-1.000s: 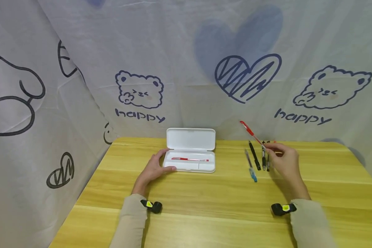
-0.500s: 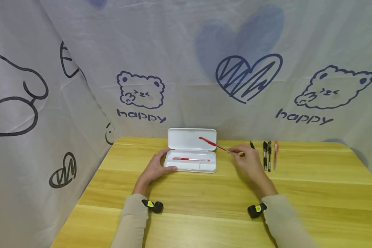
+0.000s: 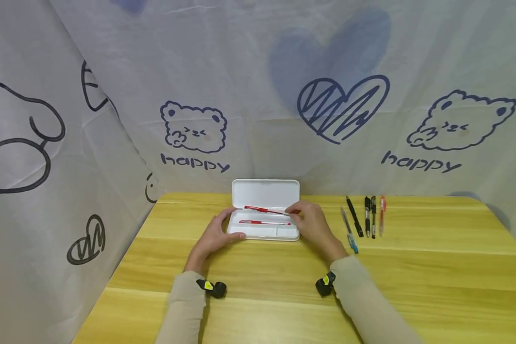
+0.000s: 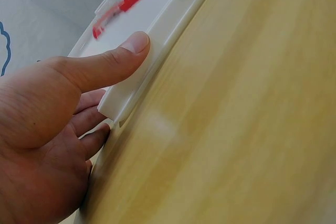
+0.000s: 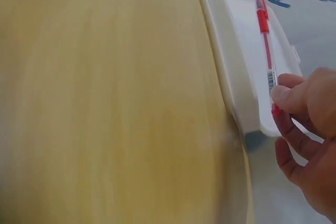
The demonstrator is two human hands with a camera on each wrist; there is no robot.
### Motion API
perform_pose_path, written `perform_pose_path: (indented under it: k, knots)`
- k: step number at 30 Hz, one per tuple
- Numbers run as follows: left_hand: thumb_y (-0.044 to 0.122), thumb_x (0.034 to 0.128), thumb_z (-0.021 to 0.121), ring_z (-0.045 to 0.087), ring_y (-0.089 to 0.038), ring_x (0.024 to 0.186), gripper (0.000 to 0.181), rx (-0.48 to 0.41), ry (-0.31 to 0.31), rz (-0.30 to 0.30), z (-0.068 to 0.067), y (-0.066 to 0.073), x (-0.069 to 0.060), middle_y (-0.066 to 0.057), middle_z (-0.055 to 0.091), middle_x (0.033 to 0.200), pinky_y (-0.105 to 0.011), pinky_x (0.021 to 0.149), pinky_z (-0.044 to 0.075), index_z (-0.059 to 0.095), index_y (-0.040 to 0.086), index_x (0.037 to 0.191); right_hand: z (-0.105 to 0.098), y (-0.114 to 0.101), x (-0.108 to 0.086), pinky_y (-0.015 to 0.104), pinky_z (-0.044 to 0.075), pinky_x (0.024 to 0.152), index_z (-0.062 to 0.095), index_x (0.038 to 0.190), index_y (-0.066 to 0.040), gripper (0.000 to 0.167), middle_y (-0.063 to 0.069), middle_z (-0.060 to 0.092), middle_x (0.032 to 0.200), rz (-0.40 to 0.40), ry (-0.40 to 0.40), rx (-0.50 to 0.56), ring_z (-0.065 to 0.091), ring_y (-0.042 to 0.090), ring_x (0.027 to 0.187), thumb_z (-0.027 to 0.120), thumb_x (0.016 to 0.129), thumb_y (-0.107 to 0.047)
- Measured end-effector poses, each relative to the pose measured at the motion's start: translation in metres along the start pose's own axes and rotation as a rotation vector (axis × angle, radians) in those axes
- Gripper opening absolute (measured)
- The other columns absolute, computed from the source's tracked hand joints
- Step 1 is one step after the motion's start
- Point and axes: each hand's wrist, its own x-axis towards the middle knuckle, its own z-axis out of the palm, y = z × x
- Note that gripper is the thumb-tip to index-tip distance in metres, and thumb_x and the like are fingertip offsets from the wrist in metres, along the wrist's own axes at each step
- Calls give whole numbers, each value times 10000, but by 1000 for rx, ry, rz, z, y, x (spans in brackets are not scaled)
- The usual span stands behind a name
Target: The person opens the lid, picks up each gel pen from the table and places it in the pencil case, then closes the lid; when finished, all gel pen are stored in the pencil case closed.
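Note:
A white pencil case lies on the table with its lid raised at the back. My left hand holds its left end, thumb over the front rim and fingers along the side, as the left wrist view also shows. One red pen rests inside the case. My right hand pinches a second red pen between thumb and fingers near its end. That pen sits crosswise over the back of the case, its red cap pointing left; whether it touches the case I cannot tell.
To the right, several pens lie apart on the wooden table: a blue-tipped clear pen, a black pen, two more dark pens and a pinkish-red pen. A patterned cloth hangs behind.
My right hand has carried the red pen leftward and down from the row of pens to over the case. My left hand stays at the case's left end.

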Motion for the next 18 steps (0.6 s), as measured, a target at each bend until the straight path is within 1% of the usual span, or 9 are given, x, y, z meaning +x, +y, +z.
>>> perform_pose_path:
  k: [5, 8, 11, 14, 18]
  knots:
    - [298, 802, 903, 405, -376, 1361, 875, 10, 3, 1, 1, -1, 0, -190, 451, 1519, -588, 1204, 242, 449, 122, 1528, 9, -3, 4, 452, 557, 892, 795, 963, -25, 140, 88, 752, 974, -4, -65, -73, 689, 280, 946, 705, 904, 65]
    - [294, 795, 908, 400, -377, 1371, 878, 6, 0, 8, 2, -1, 0, -185, 454, 1522, -586, 1207, 234, 453, 119, 1526, 12, -4, 4, 445, 558, 907, 799, 959, -36, 137, 79, 753, 975, 15, -110, -104, 694, 275, 964, 712, 910, 57]
    - [280, 793, 911, 364, -387, 1422, 872, 3, -1, 20, 2, -2, 0, -177, 441, 1554, -595, 1213, 209, 459, 112, 1520, 13, -4, 4, 436, 561, 905, 805, 961, -46, 133, 80, 749, 966, 38, -146, -117, 696, 271, 961, 720, 914, 45]
    - [269, 792, 911, 332, -396, 1455, 867, -2, -1, 24, 2, -2, 1, -173, 428, 1573, -598, 1217, 189, 461, 115, 1517, 14, -4, 3, 442, 562, 899, 807, 976, -40, 137, 90, 746, 966, 35, -151, -113, 696, 279, 958, 719, 915, 46]
    - [280, 795, 909, 308, -400, 1475, 869, 1, 0, 21, 1, -3, 2, -173, 413, 1585, -595, 1220, 181, 459, 118, 1520, 14, -4, 3, 460, 554, 919, 804, 1007, -28, 172, 99, 744, 992, 21, -133, -99, 696, 295, 985, 699, 913, 70]
